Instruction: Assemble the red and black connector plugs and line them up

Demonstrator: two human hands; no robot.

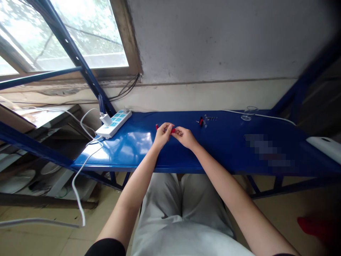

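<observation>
Left hand [163,135] and right hand [185,137] pinch a small bright-red piece [173,131], its direction and long axis hidden.

Workshop-like: blue metal bench [229,145], power strip [114,124], scuffed wall [213,42]

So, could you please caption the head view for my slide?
Left hand and right hand holding a red piece over a blue table.
</observation>
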